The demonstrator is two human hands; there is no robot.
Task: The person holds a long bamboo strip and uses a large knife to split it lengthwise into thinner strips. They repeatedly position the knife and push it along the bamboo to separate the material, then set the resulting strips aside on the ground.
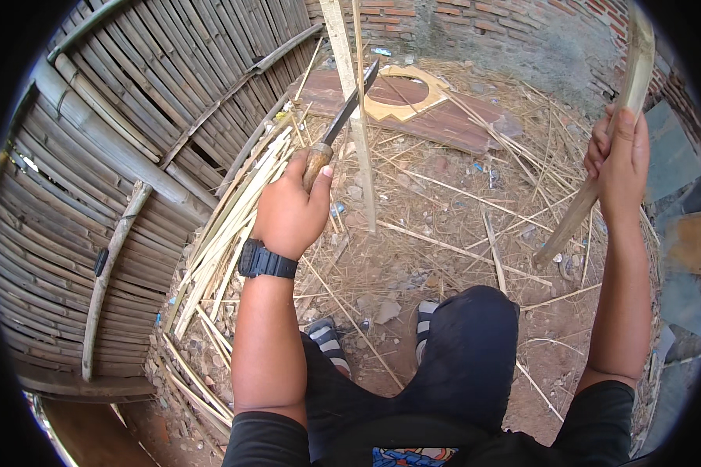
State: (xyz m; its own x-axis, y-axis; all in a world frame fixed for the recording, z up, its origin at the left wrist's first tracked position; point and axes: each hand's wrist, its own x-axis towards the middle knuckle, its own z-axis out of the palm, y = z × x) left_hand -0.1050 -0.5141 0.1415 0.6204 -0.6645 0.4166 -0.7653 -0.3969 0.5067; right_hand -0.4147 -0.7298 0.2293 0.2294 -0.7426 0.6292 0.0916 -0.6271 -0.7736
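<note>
My left hand (292, 206), with a dark watch on its wrist, is wrapped round the wooden handle of a machete (341, 117). Its dark blade slants up and away to the right. In the picture the blade crosses a tall pale bamboo strip (360, 156) and a thinner one beside it; whether they touch I cannot tell. On the right, my right hand (621, 159) grips a long, thick bamboo slat (572, 226). This slat stands tilted, its lower end near the ground and its upper end beyond the top of the view.
A pile of split bamboo strips (237, 210) lies along the bamboo wall (93, 148) at left. Ahead, a brown board (444, 128) carries a yellowish piece with a round hole (436, 101), before a brick wall (491, 35). Loose strips litter the dirt around my sandalled feet.
</note>
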